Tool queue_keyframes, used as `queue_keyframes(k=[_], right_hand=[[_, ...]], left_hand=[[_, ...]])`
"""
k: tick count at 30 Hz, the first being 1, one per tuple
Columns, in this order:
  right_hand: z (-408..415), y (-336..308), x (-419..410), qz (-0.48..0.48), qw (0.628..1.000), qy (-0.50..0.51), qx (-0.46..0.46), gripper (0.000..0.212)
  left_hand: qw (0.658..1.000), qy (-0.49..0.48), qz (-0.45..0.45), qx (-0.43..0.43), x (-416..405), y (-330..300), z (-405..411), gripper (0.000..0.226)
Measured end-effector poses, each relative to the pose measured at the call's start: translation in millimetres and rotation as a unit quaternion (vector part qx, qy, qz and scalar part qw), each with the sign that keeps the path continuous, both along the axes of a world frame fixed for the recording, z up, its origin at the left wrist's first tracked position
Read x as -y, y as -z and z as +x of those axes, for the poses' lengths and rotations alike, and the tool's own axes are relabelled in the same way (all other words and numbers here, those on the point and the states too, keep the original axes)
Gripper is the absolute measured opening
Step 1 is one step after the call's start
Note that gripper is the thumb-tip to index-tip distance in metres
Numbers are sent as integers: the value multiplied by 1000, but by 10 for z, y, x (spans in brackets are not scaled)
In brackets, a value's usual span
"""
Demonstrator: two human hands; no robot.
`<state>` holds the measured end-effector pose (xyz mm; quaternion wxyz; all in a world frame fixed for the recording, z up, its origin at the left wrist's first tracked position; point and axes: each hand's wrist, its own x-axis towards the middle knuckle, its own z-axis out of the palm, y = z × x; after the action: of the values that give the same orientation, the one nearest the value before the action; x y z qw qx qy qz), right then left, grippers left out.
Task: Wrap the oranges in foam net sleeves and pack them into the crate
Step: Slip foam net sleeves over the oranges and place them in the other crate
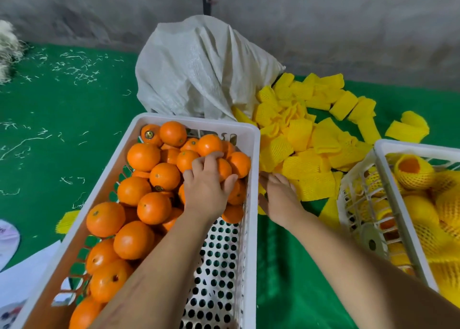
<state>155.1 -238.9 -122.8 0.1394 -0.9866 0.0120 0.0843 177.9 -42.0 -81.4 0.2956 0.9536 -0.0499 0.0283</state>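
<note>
**Hands at pick-up: an orange is being taken while a sleeve is reached for**

The left hand [207, 183] is curled over a bare orange [224, 169] in the white supply crate [251, 204], its fingers and thumb wrapped round the fruit near the crate's right wall. The right hand [278, 194] is laid, fingers loosely extended, at the near edge of the pile of yellow foam net sleeves [308, 149]; whether a sleeve is already pinched cannot be told, since the fingertips are partly hidden against the foam.

The step in hand is judged to be the fetching of one orange and one sleeve at once, before any wrapping is begun. The supply crate is seen well filled on its left and far side, with its perforated floor bared at the near right. The sleeves are strewn on the green floor covering [62, 134] between the two crates, in front of a white woven sack [199, 69]. To the right, a second white packing crate [408, 154] is seen holding oranges already sleeved [413, 171], so the task is thought to be well under way but far from finished.

For the next move, the orange would need to be lifted clear of its neighbours without dislodging them, and a single sleeve separated from the overlapping pile. The sleeve's mouth would then have to be opened and stretched over the fruit, which probably calls for both hands meeting above the gap between the crates, before the wrapped orange is set in the right-hand crate.
</note>
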Motion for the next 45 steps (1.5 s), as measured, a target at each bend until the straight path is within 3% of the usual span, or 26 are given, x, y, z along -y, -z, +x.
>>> queue_keyframes(k=[3, 5, 7, 8, 10, 14, 16, 19, 22, 26, 29, 31, 35, 38, 41, 43, 45], right_hand=[[-71, 39, 1, 66, 997, 9, 27, 52], [-15, 11, -89, 210, 977, 39, -24, 42], [94, -63, -252, 420, 891, 171, -13, 22], [161, -75, -314, 462, 853, 242, 8, 24], [260, -31, -363, 419, 864, 274, 47, 29], [166, -54, -353, 280, 919, 263, 93, 18], [35, -178, -373, 322, 878, 315, 159, 22], [-407, -484, -423, 461, 772, 368, 237, 35], [-1078, -783, -510, 538, 748, 304, 242, 36], [-1905, -941, -824, 534, 791, 228, 194, 31], [-2234, -983, -964, 573, 778, 203, 158, 29], [-2330, -1051, -907, 549, 805, 177, 138, 30], [-2415, -1204, -652, 557, 817, 134, 66, 6], [-2487, -1257, -538, 559, 825, 88, 9, 29], [-2519, -1238, -507, 479, 872, 94, 39, 17], [-2513, -1180, -515, 474, 866, 136, 80, 10], [-2496, -1102, -578, 442, 867, 190, 131, 16]], left_hand=[[999, 6, -43, -15, -78, -32, -35, 66], [992, -1, -118, -44, -100, -115, -123, 76], [964, -12, -249, -90, -121, -262, -277, 90], [942, -13, -319, -108, -149, -338, -386, 93], [899, -21, -417, -129, -217, -500, -629, 92], [809, -48, -546, -214, -331, -729, -1091, 86], [765, -44, -587, -262, -347, -722, -1294, 67], [740, -34, -605, -293, -363, -662, -1599, 61], [740, -27, -611, -278, -397, -543, -1820, 73], [750, 6, -605, -269, -421, -426, -2010, 99], [771, 66, -583, -245, -435, -386, -2121, 86], [788, 104, -558, -239, -463, -367, -2177, 78], [780, 145, -546, -271, -504, -427, -2218, 88], [784, 167, -534, -269, -516, -404, -2243, 85], [796, 187, -516, -256, -507, -390, -2249, 71], [796, 165, -530, -243, -488, -403, -2261, 65], [795, 132, -547, -226, -487, -422, -2284, 50]])
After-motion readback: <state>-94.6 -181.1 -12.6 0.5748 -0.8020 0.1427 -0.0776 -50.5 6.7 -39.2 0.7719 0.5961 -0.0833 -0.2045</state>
